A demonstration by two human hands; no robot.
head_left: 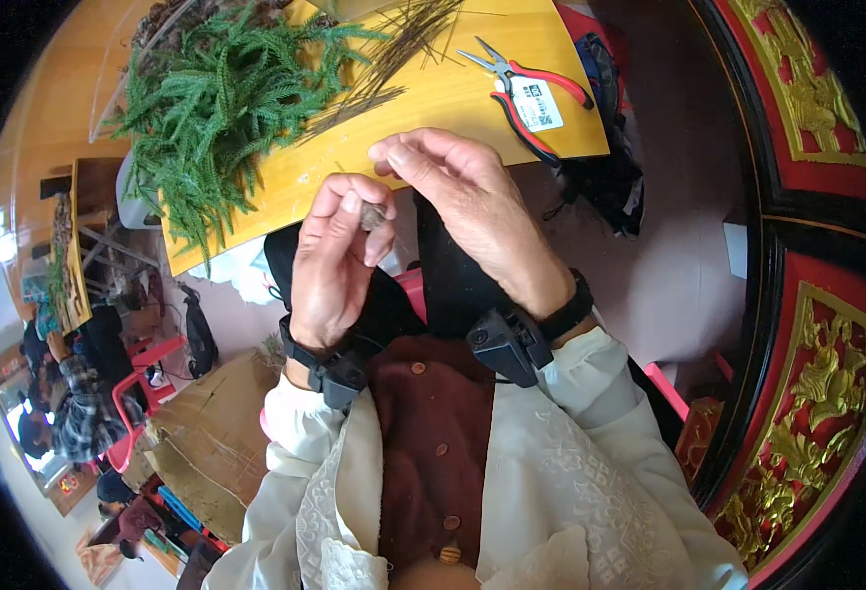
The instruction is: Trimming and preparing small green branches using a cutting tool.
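Near the table's front edge, my left hand [336,241] is closed, its thumb and fingers round a small grey-brown cone-like piece [373,216]. A thin stem seems to stick up from that hand. My right hand [467,192] is just to the right and slightly higher, thumb and forefinger pinched together. Whatever it pinches, if anything, is too small to make out. Beyond my hands, thin brown wire-like stems [393,59] lie loosely bundled on the yellow table [443,108]. To their left is a heap of green needle-leaved sprigs [216,108].
Needle-nose pliers [521,84] with red and black handles lie at the table's right, over a white label [536,103]. A cardboard piece [211,442] and a red plastic chair [133,398] are at left, with people beyond. Carved red-and-gold panels [806,393] stand at right.
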